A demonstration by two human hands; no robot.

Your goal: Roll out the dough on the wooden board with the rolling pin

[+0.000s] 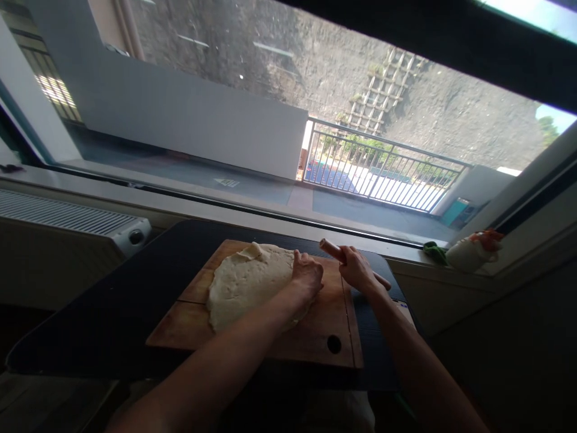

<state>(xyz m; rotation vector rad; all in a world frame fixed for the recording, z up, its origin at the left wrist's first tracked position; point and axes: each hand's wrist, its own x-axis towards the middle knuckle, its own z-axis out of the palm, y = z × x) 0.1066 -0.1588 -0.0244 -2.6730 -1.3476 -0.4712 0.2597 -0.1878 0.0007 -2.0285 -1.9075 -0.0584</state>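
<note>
Dough (pixel 252 282) on the wooden board (pixel 333 304) is best eased gently at its right edge, where the left hand (pixel 308 272) is half-curled (pinch can't be confirmed). The rolling pin (pixel 331 248) is gripped by the right hand (pixel 356 269), best kept clear tbh.

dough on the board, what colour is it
The dough is a pale cream, close to off-white; it shows in the head view, the only one.
</note>
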